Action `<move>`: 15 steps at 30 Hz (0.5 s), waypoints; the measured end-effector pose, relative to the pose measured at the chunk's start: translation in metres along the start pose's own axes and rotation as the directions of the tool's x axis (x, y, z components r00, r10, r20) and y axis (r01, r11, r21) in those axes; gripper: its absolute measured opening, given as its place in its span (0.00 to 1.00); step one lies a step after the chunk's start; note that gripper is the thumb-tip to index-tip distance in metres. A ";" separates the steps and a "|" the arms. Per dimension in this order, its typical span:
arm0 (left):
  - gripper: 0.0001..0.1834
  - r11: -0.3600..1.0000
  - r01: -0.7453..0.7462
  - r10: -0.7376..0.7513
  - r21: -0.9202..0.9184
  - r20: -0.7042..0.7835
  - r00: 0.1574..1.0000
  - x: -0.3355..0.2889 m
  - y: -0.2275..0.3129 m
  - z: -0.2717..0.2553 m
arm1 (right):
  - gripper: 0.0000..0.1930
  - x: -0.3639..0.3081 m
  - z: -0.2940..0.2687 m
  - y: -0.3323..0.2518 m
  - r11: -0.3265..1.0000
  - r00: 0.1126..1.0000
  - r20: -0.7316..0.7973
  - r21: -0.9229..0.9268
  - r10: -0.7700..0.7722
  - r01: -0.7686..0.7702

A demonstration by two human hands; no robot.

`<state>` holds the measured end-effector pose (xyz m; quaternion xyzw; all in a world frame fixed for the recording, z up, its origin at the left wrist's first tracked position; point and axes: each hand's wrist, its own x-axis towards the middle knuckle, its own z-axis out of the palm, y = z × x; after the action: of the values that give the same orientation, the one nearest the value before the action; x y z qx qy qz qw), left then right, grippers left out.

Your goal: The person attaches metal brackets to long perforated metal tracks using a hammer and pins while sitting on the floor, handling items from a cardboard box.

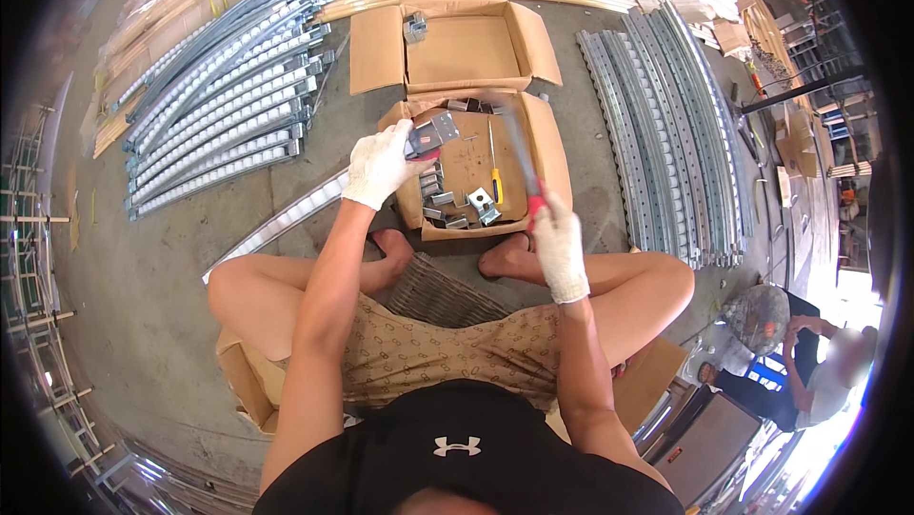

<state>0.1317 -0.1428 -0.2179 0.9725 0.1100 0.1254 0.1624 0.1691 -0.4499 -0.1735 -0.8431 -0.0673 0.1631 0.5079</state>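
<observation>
My left hand [379, 165], in a white work glove, is closed around the end of a roller track [286, 218], a metal rail with white rollers. A grey metal bracket [436, 136] sits at that end, above the left rim of an open cardboard box [550, 144]. In my gloved right hand [560, 248] is the red grip of a hammer [522, 148], its grey shaft raised over the box and its head smeared by motion. Inside the box lie a screwdriver [495, 182] with a yellow handle, a loose bracket [484, 205] and several small metal clips [435, 193].
Beyond stands a second open box [466, 50] holding a metal piece [415, 29]. Roller tracks [224, 101] are piled at the left, and metal rails [657, 125] at the right. A ribbed mat [447, 294] lies between my legs. Another person [809, 372] sits at the far right.
</observation>
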 end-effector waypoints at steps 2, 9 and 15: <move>0.32 1.000 -0.013 0.013 -0.012 0.001 1.000 0.001 -0.004 0.009 | 0.25 -0.010 0.004 0.007 0.977 0.991 -0.083 0.197 0.104 -0.086; 0.40 0.996 0.082 -0.092 0.045 0.309 0.947 -0.017 -0.007 0.081 | 0.20 0.010 0.039 0.089 0.960 0.946 0.200 0.069 0.254 -0.272; 0.47 0.991 0.136 -0.130 0.002 0.317 0.940 -0.027 -0.023 0.087 | 0.24 0.011 0.004 0.098 0.834 0.842 0.197 0.148 0.502 -0.532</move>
<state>0.1264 -0.1533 -0.3110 0.9686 0.1469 -0.0422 0.1959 0.1734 -0.4900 -0.2635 -0.7605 0.1419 0.3633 0.5192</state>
